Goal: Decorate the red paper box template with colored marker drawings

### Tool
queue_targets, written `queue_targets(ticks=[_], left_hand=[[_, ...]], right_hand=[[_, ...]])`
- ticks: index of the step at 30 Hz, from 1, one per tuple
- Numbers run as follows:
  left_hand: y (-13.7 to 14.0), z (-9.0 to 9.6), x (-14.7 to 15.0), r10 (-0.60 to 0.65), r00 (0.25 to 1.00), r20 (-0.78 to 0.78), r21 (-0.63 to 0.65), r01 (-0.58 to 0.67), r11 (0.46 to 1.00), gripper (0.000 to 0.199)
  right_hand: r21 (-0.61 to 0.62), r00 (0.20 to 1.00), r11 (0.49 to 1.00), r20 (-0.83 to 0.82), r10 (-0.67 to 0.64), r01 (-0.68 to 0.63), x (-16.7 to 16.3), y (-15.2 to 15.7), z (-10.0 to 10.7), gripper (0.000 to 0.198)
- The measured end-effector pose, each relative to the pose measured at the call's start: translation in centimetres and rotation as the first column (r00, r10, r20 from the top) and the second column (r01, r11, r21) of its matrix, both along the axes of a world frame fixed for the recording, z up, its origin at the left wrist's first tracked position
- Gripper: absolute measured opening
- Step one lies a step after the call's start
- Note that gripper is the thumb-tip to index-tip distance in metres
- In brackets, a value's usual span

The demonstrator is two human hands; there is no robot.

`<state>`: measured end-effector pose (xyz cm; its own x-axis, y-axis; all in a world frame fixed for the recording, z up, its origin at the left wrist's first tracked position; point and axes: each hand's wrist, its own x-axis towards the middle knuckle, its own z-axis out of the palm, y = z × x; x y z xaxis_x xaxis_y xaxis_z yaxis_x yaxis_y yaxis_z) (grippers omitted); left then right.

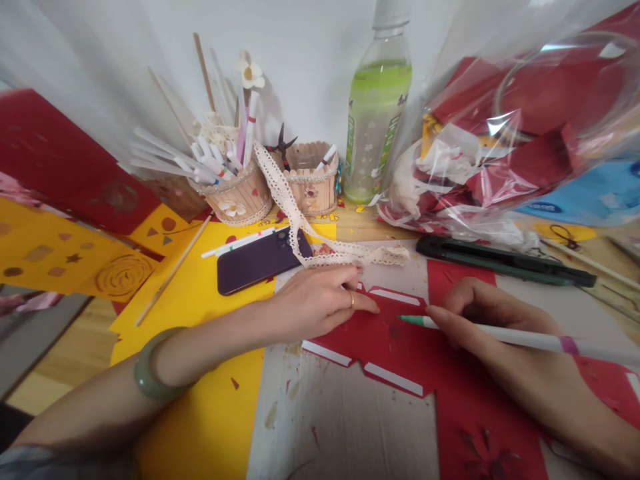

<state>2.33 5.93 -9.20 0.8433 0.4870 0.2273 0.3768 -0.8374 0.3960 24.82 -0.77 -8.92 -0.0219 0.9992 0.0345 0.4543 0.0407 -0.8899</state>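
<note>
My left hand (313, 300) rests on a red card piece (395, 353), its index finger stretched out over the card and the other fingers partly bent. White strips (393, 378) line the tabs along the card's edges. In my right hand (535, 380) is a slim white marker pen (525, 337) with a green tip and a purple band. Its tip hovers over or touches the card just right of my left index finger; I cannot tell which. A faint dark mark shows on the card below the tip.
A dark phone (255, 262) and lace ribbon (345, 253) lie behind my left hand. A utility knife (505, 261) is beyond my right. Stick-covered cups (237, 197) hold pens and pliers (283, 143). A green drink bottle (377, 113) and plastic bag (505, 133) stand behind; yellow card (210, 400) lies left.
</note>
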Motion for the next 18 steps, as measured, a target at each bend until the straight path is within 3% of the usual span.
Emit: queue_targets(ticks=[3,6,10,18], left_hand=[[0.0,0.1,-0.1,0.007,1.000,-0.029,-0.001,-0.007,1.000,0.032],[0.0,0.1,-0.1,0.012,1.000,-0.023,0.002,-0.012,1.000,0.031],[0.0,-0.1,-0.1,0.007,1.000,-0.013,0.006,-0.007,1.000,0.031],[0.0,-0.3,-0.1,-0.004,1.000,0.026,-0.015,0.004,1.000,0.031]], right_hand=[[0.007,0.999,1.000,-0.033,-0.012,0.012,0.0,0.0,0.0,0.025],[0.022,0.998,0.998,-0.009,0.064,-0.064,0.3,0.0,-0.4,0.021],[0.016,0.989,0.989,0.024,0.145,-0.145,0.7,0.0,-0.8,0.023],[-0.041,0.982,0.982,0.031,0.185,-0.184,1.0,-0.1,-1.4,0.024]])
